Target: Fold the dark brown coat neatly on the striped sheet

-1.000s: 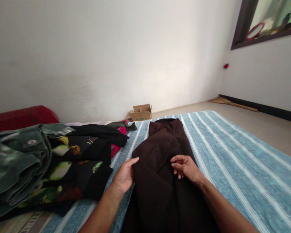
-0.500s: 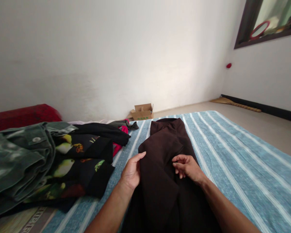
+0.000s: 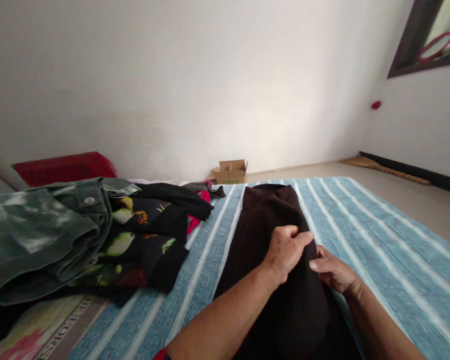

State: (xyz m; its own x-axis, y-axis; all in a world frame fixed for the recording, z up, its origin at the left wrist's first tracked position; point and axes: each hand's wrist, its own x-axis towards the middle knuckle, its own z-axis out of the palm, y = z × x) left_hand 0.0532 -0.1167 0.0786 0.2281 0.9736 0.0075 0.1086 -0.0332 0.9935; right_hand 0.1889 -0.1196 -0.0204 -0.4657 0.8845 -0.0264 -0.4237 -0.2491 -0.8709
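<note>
Dark brown trousers [image 3: 264, 220] lie lengthwise on the blue and white striped bed cover, their waist end away from me and the near part reaching the lower edge of view. My left hand [image 3: 288, 250] is closed on a fold of the dark cloth near its right edge. Beside it, my right hand [image 3: 333, 270] grips that right edge, its thumb on top and its other fingers partly hidden behind the cloth. The two hands are close together but apart.
At left lies a heap of clothes with a grey-green denim garment [image 3: 45, 230] and a black printed garment [image 3: 146, 240]. Behind it sits a red bundle [image 3: 65, 167]. A cardboard box [image 3: 230, 172] stands by the wall beyond the striped cover [image 3: 382, 235].
My left hand has moved from the trousers' left edge across to the right, carrying a fold of cloth over. My right hand has shifted right onto the edge. The view has turned slightly left.
</note>
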